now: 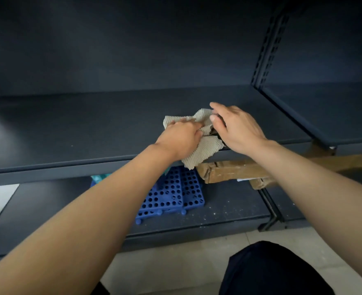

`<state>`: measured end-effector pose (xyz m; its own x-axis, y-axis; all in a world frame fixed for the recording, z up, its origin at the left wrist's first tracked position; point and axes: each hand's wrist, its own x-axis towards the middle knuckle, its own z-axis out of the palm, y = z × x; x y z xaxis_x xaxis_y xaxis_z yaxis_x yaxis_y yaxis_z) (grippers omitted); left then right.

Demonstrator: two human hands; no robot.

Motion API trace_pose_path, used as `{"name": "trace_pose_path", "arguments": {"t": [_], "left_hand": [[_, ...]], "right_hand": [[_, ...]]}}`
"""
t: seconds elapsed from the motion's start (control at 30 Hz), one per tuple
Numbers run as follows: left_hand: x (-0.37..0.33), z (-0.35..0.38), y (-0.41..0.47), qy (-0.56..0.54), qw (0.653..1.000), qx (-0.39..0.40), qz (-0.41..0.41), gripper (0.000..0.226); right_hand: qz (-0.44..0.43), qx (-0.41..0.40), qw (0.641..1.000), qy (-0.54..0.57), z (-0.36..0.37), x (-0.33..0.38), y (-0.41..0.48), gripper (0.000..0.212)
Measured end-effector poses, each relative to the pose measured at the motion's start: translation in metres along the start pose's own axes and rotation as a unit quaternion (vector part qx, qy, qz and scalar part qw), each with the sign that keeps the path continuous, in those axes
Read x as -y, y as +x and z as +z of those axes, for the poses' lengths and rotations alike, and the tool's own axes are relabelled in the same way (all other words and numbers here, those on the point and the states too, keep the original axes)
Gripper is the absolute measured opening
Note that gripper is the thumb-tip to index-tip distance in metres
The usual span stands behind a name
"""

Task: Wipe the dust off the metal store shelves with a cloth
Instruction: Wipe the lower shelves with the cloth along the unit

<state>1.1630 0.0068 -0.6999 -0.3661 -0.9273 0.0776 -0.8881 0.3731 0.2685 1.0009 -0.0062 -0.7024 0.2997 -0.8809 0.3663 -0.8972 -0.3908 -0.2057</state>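
Two hands on a ribbed beige cloth (pixel 205 150) at the front edge of a dark metal shelf (pixel 90 128).
The left hand (pixel 180 138) grips the bunched cloth with curled fingers. The right hand (pixel 237 128) touches it, fingers loosely spread.

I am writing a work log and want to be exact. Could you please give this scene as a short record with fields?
surface: dark metal shelf
cloth: beige ribbed cloth, bunched at the front edge, one corner hanging over it
left: left hand grips the cloth
right: right hand touches the cloth's right side; whether its fingers pinch it is unclear
below: lower shelf holds blue perforated tiles, a cardboard-wrapped package and white specks
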Motion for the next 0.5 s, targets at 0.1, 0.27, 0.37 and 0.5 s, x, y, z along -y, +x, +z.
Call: {"name": "trace_pose_path", "arguments": {"t": [0.1, 0.27, 0.37, 0.5], "left_hand": [[0.025, -0.011, -0.016, 0.006, 0.999, -0.007, -0.031, 0.039], [0.086, -0.028, -0.050, 0.020, 0.993, -0.036, -0.115, 0.035], [0.130, -0.038, -0.074, 0.061, 0.979, -0.049, -0.188, 0.039], [0.178, -0.048, -0.105, 0.105, 0.948, -0.049, -0.298, 0.039]], "right_hand": [[-0.026, -0.005, 1.000, 0.017, 0.008, 0.026, 0.014, 0.046], [-0.056, 0.007, 0.998, 0.039, 0.023, 0.072, 0.028, 0.047], [-0.081, 0.015, 0.995, 0.050, 0.030, 0.098, 0.037, 0.047], [-0.099, 0.015, 0.993, 0.063, 0.037, 0.126, 0.046, 0.046]]}}
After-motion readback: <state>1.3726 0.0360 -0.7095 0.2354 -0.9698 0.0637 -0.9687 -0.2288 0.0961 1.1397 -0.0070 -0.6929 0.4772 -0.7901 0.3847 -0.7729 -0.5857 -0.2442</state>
